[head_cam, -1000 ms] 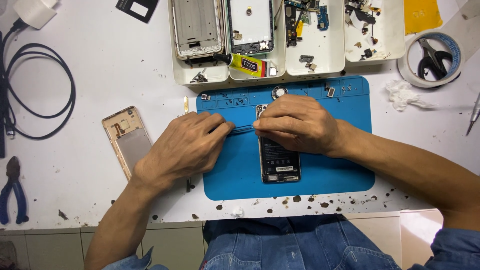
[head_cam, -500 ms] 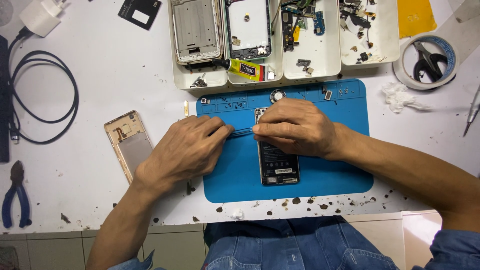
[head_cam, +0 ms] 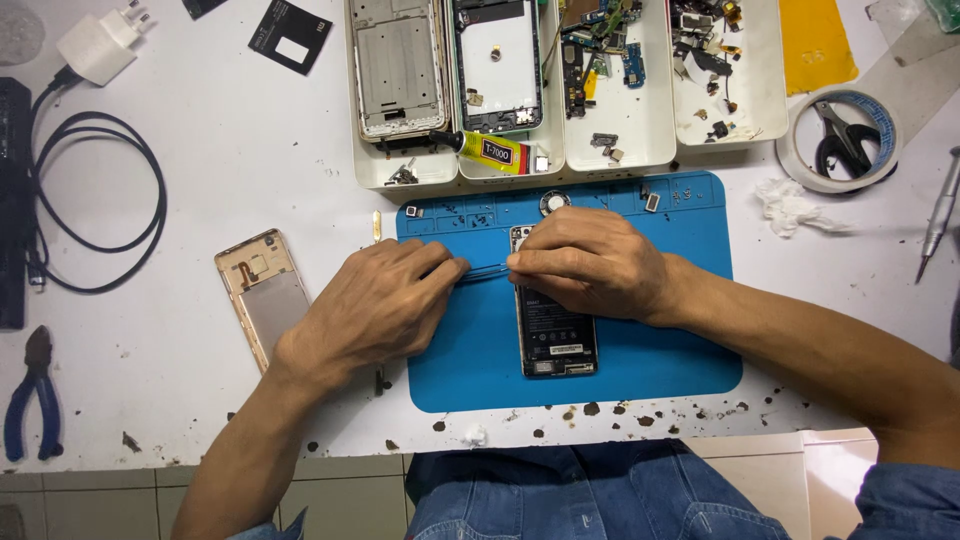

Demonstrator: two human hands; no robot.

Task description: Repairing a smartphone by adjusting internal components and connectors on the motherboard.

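Observation:
An opened phone (head_cam: 555,335) with its black battery showing lies on a blue work mat (head_cam: 660,350). My right hand (head_cam: 590,262) rests over the phone's upper half, fingers closed on it. My left hand (head_cam: 375,305) sits at the mat's left edge and pinches thin metal tweezers (head_cam: 485,268) whose tips reach the phone's upper left corner. What the tips touch is hidden under my fingers.
A gold back cover (head_cam: 262,290) lies left of the mat. White trays (head_cam: 610,140) behind hold phone frames, small parts and a glue tube (head_cam: 490,150). Blue pliers (head_cam: 30,395), a charger with black cable (head_cam: 95,210), a tape roll with scissors (head_cam: 840,140) and a screwdriver (head_cam: 938,215) surround.
Both hands stay in the same place on the phone; only the camera view has shifted slightly.

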